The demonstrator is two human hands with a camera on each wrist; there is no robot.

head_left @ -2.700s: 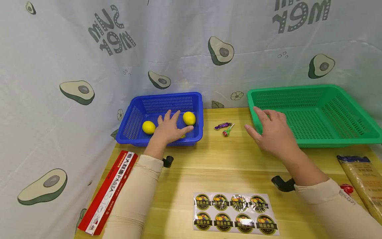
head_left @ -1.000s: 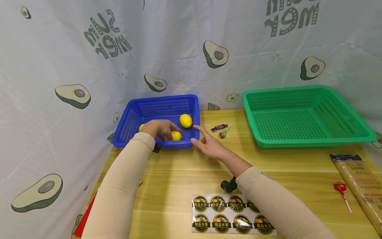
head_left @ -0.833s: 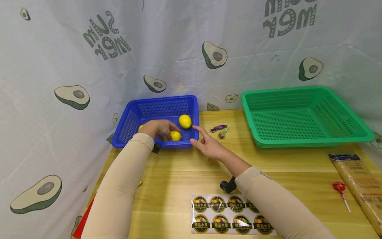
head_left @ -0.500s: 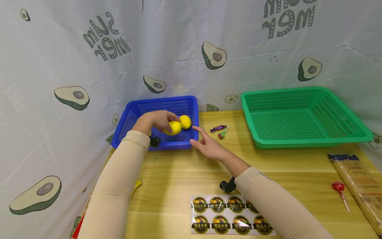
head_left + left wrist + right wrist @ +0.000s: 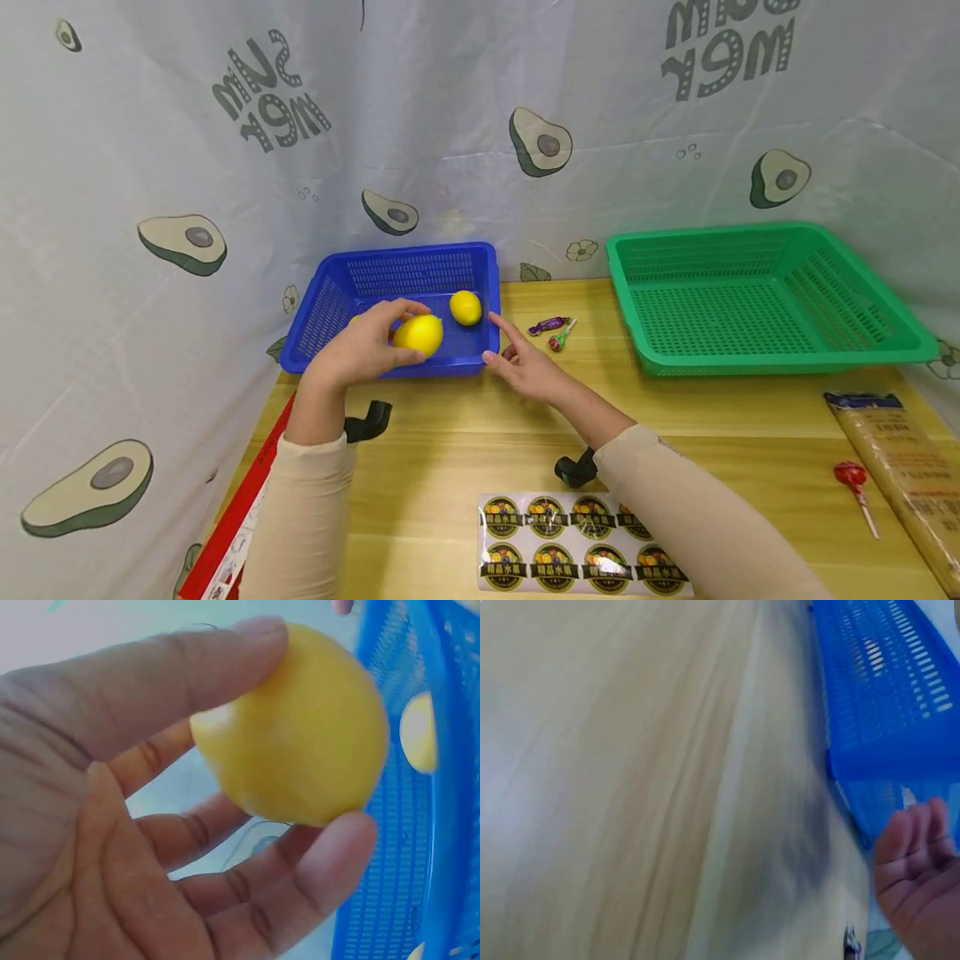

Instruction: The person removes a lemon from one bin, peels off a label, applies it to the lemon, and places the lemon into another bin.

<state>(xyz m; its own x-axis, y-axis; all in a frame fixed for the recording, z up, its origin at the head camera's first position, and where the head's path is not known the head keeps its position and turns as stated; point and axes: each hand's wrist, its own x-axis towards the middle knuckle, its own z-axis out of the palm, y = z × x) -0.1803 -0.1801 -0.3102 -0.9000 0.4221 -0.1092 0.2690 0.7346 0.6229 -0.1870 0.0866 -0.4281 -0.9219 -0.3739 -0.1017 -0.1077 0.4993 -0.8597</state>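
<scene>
My left hand grips a yellow lemon over the front of the blue basket. In the left wrist view, thumb and fingers curl round that lemon. Another lemon lies in the basket's right part; a third is mostly hidden behind my left hand. At the basket's front right corner is my right hand, its thumb and forefinger spread apart at the rim. The right wrist view has the right hand beside the basket wall, holding nothing visible.
A green basket stands at right. Two candies, a purple-wrapped one and a lollipop, lie between the baskets. A sticker sheet, red lollipop, brown packet and red pasta box lie nearer.
My left hand has taken hold of the lemon in the basket, lifted it and drawn it toward me. Earlier, my right hand moved from the green basket to the blue basket's corner.
</scene>
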